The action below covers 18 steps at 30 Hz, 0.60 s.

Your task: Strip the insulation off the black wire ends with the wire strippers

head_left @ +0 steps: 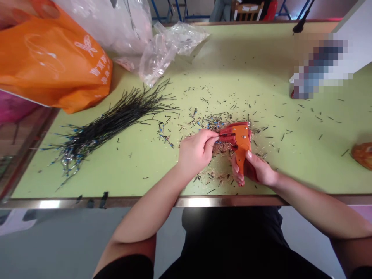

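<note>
An orange and red wire stripper (241, 141) is gripped by its handles in my right hand (257, 168), its head turned to the left. My left hand (199, 149) pinches a thin dark wire at the mouth of the tool; most of the wire is hidden by the fingers. Under and around the tool lie many short black offcuts and copper-coloured strands (209, 176), with small blue-tipped pieces among them. A long bundle of black wires (113, 120) rests to the left, with blue and silvery ends at its lower left.
An orange bag (55, 58) stands at the upper left beside clear plastic bags (162, 50). A white object (354, 42) is at the upper right, an orange item (363, 154) at the right edge. The green table (139, 170) has a metal front edge.
</note>
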### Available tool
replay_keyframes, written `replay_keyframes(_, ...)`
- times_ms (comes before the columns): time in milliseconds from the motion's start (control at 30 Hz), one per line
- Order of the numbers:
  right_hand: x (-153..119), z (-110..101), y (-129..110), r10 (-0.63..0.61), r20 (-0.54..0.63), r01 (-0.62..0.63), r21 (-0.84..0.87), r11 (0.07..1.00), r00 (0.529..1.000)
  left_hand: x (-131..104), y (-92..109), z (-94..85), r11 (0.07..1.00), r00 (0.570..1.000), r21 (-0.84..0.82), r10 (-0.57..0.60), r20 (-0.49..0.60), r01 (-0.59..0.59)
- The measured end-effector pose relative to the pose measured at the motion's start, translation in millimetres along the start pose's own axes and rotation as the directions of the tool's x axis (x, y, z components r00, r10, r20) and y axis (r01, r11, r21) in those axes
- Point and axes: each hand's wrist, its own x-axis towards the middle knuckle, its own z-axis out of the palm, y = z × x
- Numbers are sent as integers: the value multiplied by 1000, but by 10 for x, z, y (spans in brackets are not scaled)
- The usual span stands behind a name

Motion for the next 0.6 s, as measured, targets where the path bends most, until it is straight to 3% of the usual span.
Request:
replay_keyframes(400, -10, 78, 15, -19, -125, 15, -34, 999, 992, 44, -23, -14, 988, 999, 143, 48, 21, -51)
replay_keyframes(600, 9, 93, 67, -103, -70, 103, 2, 995, 992, 49, 17, -55, 970, 984, 170, 173, 31, -176)
